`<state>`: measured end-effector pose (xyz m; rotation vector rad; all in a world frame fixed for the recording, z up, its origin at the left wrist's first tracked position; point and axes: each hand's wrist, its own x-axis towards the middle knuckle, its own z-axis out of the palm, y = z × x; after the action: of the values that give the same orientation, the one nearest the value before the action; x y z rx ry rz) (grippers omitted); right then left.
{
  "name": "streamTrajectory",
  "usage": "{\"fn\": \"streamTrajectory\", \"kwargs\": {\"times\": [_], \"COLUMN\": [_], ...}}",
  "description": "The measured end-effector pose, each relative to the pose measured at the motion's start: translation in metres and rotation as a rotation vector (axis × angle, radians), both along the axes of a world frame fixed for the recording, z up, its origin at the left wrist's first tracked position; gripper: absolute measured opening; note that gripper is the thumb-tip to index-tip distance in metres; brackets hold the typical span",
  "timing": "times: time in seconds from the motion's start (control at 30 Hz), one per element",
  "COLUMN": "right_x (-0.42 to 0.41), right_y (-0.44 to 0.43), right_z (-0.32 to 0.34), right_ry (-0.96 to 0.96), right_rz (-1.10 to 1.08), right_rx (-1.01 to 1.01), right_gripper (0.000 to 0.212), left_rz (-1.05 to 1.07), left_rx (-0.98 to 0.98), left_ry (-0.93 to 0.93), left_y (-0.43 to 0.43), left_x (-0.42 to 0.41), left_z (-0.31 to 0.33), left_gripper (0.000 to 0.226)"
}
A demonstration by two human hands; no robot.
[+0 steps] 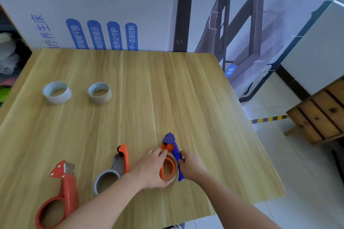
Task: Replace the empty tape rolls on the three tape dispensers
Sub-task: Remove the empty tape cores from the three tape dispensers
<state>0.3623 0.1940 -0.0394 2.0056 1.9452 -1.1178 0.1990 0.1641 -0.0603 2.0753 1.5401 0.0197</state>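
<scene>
Three tape dispensers lie along the near side of the wooden table (167, 87). The blue and orange dispenser (174, 148) is at the right; my right hand (191, 166) grips its blue body. My left hand (151, 168) is curled around the tan roll (172, 166) sitting on its orange hub. An orange dispenser (122, 160) with a grey roll (105, 180) lies in the middle. A red dispenser (61, 189) lies at the near left. Two spare rolls stand far left: a white one (57, 92) and a brown one (100, 92).
A printed banner (130, 15) stands upright behind the table's far edge. A wooden crate (320, 115) sits on the tiled floor to the right, near a yellow-black floor strip (268, 119). Shelving with clutter is at the far left.
</scene>
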Motion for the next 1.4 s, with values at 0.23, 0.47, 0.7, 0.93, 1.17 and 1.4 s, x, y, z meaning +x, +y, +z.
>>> {"fn": "streamTrajectory", "kwargs": {"times": [0.23, 0.47, 0.7, 0.93, 1.17, 1.4], "right_x": [0.018, 0.027, 0.015, -0.015, -0.041, -0.051], "right_y": [0.035, 0.074, 0.11, 0.145, 0.182, 0.192], "right_z": [0.017, 0.03, 0.031, 0.019, 0.004, -0.013], "right_ry": [-0.017, 0.066, 0.055, 0.015, 0.023, 0.009], "right_rz": [0.02, -0.048, -0.047, -0.042, -0.016, 0.002], "right_rx": [0.121, 0.187, 0.22, 0.197, 0.243, 0.282], "right_gripper": [0.017, 0.015, 0.022, 0.019, 0.014, 0.015], "left_rz": [0.197, 0.632, 0.744, 0.64, 0.496, 0.42], "left_rx": [-0.047, 0.071, 0.171, 0.144, 0.14, 0.09], "left_ry": [-0.236, -0.474, -0.271, -0.003, 0.039, 0.138], "left_y": [0.021, 0.041, 0.088, 0.156, 0.22, 0.256], "left_x": [-0.002, 0.003, -0.011, -0.046, -0.067, -0.077], "left_z": [0.034, 0.049, 0.054, 0.033, 0.005, -0.014], "left_gripper": [0.103, 0.058, 0.031, 0.017, 0.016, 0.021]}}
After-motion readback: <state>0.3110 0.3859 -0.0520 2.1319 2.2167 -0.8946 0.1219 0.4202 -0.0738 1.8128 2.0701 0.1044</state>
